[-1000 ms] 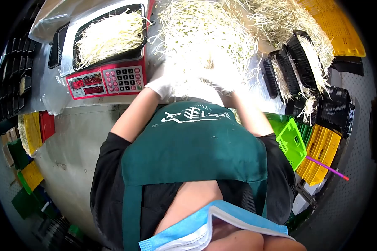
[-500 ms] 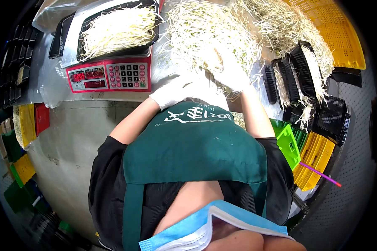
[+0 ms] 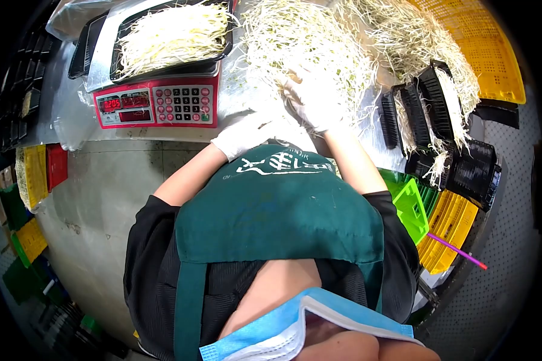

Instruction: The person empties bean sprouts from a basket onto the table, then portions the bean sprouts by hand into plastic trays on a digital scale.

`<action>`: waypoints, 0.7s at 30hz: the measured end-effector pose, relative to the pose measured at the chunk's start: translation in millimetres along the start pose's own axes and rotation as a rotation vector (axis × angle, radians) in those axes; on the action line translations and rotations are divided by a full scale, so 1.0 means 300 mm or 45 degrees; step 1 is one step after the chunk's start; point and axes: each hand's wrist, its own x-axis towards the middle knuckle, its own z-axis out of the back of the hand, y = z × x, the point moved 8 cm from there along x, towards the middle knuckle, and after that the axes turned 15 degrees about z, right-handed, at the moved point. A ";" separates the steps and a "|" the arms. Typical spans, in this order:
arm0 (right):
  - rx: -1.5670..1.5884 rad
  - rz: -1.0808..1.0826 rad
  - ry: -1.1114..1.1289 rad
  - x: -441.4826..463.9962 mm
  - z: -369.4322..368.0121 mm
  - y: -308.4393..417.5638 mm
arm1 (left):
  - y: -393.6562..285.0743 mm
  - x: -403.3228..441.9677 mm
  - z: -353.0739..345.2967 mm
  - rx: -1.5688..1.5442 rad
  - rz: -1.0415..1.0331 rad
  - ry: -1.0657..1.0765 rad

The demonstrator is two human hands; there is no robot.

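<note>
A large heap of bean sprouts (image 3: 298, 39) lies on the table in front of me. My right hand (image 3: 310, 105), in a white glove, is at the heap's near edge, its fingers curled around some sprouts. My left hand (image 3: 242, 135), also gloved in white, is close to my apron, its fingers bent toward the right hand. Glare washes out whatever is between the hands. Left of the heap, a black tray (image 3: 226, 49) full of sprouts rests on a red digital scale (image 3: 156, 108), whose display appears to read 0.205.
More sprouts (image 3: 403, 42) are heaped at the back right, against a yellow perforated crate (image 3: 494, 54). Several black trays (image 3: 433, 102) with sprouts stand tilted at the right edge. A green basket (image 3: 411, 210) is below them. Clear plastic (image 3: 72, 120) lies left of the scale.
My right hand has moved left and nearer my left hand, its fingers more curled. The left hand has barely moved. The scale display looks the same.
</note>
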 end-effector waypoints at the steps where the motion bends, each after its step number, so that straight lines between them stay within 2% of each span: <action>1: -0.001 0.002 -0.001 0.001 0.014 -0.005 | 0.006 -0.005 -0.005 0.001 -0.049 -0.058; 3: 0.003 0.083 -0.363 -0.026 0.162 -0.005 | 0.011 -0.007 0.000 0.039 -0.055 -0.073; 4: -0.018 0.129 -0.431 -0.046 0.255 0.004 | -0.008 -0.012 0.013 0.058 -0.079 -0.057; 5: 0.125 0.064 -0.505 -0.122 0.310 -0.043 | -0.023 -0.014 0.018 0.079 -0.109 -0.036; 7: 0.453 -0.310 -0.608 -0.273 0.439 -0.089 | -0.031 -0.022 0.028 0.183 -0.216 -0.052; 8: 0.528 -0.225 -0.464 -0.307 0.498 -0.051 | -0.048 -0.026 0.028 0.284 -0.316 -0.080; 9: 1.142 -0.666 -0.435 -0.439 0.436 -0.086 | -0.065 -0.022 0.033 0.282 -0.329 -0.072; 10: 1.265 -1.201 -0.078 -0.592 0.339 -0.112 | -0.046 0.001 0.059 0.014 -0.098 -0.037; 11: 0.655 -0.979 0.279 -0.665 0.333 -0.133 | 0.013 0.040 0.035 -0.287 0.048 -0.094; 12: 0.352 -0.939 0.425 -0.694 0.293 -0.139 | 0.030 0.069 0.042 -0.609 0.163 -0.180; 13: 0.051 -0.892 0.570 -0.691 0.265 -0.145 | 0.012 0.105 0.045 -0.607 0.153 -0.158; 14: 0.185 -0.917 0.443 -0.600 0.268 -0.114 | -0.139 0.115 0.145 -0.222 -0.085 -0.307; 15: 0.271 -0.707 0.150 -0.523 0.225 -0.116 | -0.250 0.118 0.184 0.165 -0.323 -0.454; 16: 0.165 -0.477 -0.018 -0.414 0.230 -0.082 | -0.219 0.191 0.151 0.165 -0.332 -0.446; 17: 0.106 -0.404 0.001 -0.366 0.176 -0.079 | -0.165 0.281 0.114 -0.133 -0.476 -0.368; 19: 0.057 -0.363 -0.057 -0.292 0.091 -0.097 | -0.182 0.334 0.136 -0.415 -0.616 -0.283; 21: 0.506 -0.551 -0.118 -0.255 0.025 -0.161 | -0.235 0.395 0.138 0.685 -0.295 -0.273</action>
